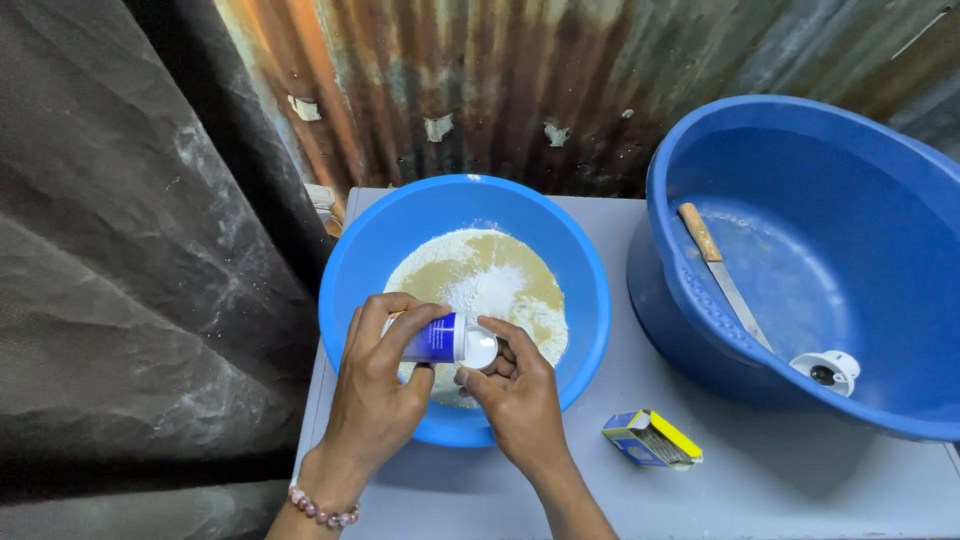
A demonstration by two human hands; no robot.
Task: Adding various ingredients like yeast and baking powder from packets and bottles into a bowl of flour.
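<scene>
A blue plastic bowl [590, 300] sits on a grey table [760, 480] and holds a pale liquid with a mound of white powder [485, 285] on it. Over the bowl's near side my left hand [375, 385] grips a small blue and white container [435, 338] lying sideways. My right hand [515, 395] pinches the white cap [481, 348] at the container's end. A bead bracelet circles my left wrist.
A large blue basin [820, 200] stands at the right, holding a knife [722, 272] with a wooden handle and a small white round part [828, 370]. A small blue and yellow open carton [652, 440] lies on the table. Rusty corrugated metal stands behind, dark sheeting at left.
</scene>
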